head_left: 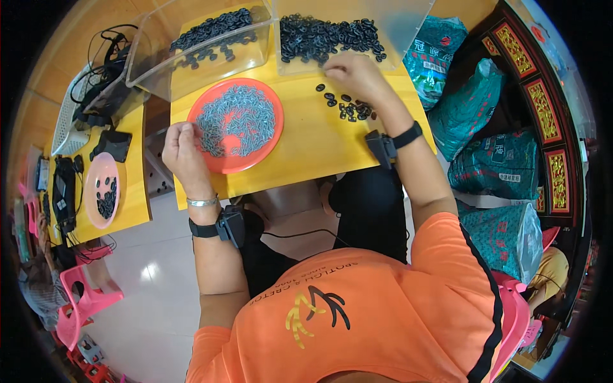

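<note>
My left hand (181,145) is closed in a pinch beside the left rim of a round orange-red plate (276,110); what it holds, if anything, cannot be made out. Many small silvery screw-like pieces (255,121) are spread over that plate. Out to the right, my right hand (357,75) has its fingers curled downward at the near edge of a clear plastic bin (415,39). Heaped inside this bin are small black oval parts (322,37). More loose black parts (351,108) lie on the yellow table just below my right hand. Its fingertips are partly hidden.
Another clear bin (148,59) with black parts stands at the back left. Across a gap, a side table (137,195) bears a pink dish (96,214) of black parts, cables and a white basket (67,124). Green sacks (495,166) line the right side. A pink chair (76,300) stands lower left.
</note>
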`<state>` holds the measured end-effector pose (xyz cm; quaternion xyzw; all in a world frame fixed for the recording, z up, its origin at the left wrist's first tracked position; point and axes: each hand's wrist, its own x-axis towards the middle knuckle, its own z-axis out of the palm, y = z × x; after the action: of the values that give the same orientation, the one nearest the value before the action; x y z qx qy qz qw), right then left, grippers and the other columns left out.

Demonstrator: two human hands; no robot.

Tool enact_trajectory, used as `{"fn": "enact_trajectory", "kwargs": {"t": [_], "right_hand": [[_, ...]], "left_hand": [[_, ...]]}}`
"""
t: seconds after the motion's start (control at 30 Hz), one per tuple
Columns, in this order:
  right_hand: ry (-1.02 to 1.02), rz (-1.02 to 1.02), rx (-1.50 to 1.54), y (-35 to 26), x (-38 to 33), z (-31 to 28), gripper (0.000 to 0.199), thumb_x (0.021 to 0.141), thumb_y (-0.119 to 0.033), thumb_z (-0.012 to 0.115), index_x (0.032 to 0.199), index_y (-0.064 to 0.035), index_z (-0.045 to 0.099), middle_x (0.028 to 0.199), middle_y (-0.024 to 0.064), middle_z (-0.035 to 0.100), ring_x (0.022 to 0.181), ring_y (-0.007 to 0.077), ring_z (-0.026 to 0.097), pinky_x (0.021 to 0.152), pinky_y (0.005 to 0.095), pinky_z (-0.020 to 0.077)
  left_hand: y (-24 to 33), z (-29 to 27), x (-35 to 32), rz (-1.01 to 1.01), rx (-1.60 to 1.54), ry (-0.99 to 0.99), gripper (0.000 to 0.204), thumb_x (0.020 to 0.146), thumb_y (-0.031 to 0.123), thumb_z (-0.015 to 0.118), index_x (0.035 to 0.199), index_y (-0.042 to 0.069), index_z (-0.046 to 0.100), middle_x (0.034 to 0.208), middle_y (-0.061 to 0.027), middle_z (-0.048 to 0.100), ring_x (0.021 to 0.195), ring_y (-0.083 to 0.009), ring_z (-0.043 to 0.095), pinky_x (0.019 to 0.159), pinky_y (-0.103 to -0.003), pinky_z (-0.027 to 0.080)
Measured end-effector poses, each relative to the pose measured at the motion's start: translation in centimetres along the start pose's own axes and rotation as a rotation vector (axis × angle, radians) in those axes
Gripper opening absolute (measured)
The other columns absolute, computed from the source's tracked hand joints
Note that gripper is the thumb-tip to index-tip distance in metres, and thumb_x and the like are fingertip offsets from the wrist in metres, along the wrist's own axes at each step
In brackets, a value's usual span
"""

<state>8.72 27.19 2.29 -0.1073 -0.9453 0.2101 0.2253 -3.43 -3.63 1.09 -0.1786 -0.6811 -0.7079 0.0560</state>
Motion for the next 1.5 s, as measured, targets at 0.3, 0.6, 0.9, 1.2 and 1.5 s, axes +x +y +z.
{"fn": "enact_trajectory", "kwargs": {"t": [0.3,0.6,0.9,1.2,1.5], "right_hand": [[-0.069,0.147,-0.033,3.4,-0.6,0.1,0.019,0.076,-0.016,0.067,0.092,-0.0048,0.067,0.075,0.0097,0.065,0.065,0.0196,0.060,0.060,0.0307,0.0469],[-0.060,0.136,-0.149,2.5,1.2,2.4,0.015,0.074,-0.017,0.066,0.086,-0.0094,0.067,0.079,0.0093,0.065,0.073,0.0260,0.062,0.066,0.0345,0.0485],[-0.276,0.206,-0.118,1.2,1.1,1.5,0.012,0.077,-0.014,0.052,0.075,-0.0096,0.063,0.079,0.0120,0.064,0.077,0.0299,0.061,0.069,0.0398,0.0483],[-0.203,0.272,0.438,-2.2,0.7,1.1,0.009,0.077,-0.009,0.066,0.082,-0.0019,0.061,0.072,0.0026,0.062,0.066,0.0094,0.057,0.059,0.0264,0.0451],[-0.269,-0.154,1.091,-11.1,0.1,5.2,0.009,0.079,-0.002,0.065,0.088,0.0002,0.065,0.082,0.0029,0.062,0.077,0.0096,0.057,0.071,0.0228,0.0458]], "left_hand": [[-2.5,-0.4,0.8,0.023,0.104,0.092,0.014,0.087,0.010,0.050,0.080,0.000,0.057,0.078,-0.0018,0.056,0.073,-0.0098,0.050,0.071,-0.023,0.041],[-2.7,0.4,0.7,-0.244,-0.293,-0.030,0.012,0.085,0.008,0.049,0.083,0.000,0.058,0.082,-0.0031,0.056,0.079,-0.0112,0.051,0.076,-0.024,0.040],[-1.1,1.4,-0.1,-0.184,-0.221,-0.036,0.010,0.085,0.006,0.050,0.083,-0.001,0.056,0.081,-0.0022,0.055,0.079,-0.0102,0.049,0.076,-0.023,0.039],[0.8,3.1,-2.1,0.092,-0.042,-0.138,0.013,0.086,0.009,0.052,0.082,-0.002,0.057,0.074,-0.0028,0.058,0.067,-0.0100,0.052,0.061,-0.023,0.043],[1.6,3.4,-2.7,-0.521,-0.634,-0.564,0.026,0.092,0.021,0.042,0.085,0.001,0.056,0.068,-0.0077,0.060,0.053,-0.0119,0.055,0.047,-0.020,0.039]]}}
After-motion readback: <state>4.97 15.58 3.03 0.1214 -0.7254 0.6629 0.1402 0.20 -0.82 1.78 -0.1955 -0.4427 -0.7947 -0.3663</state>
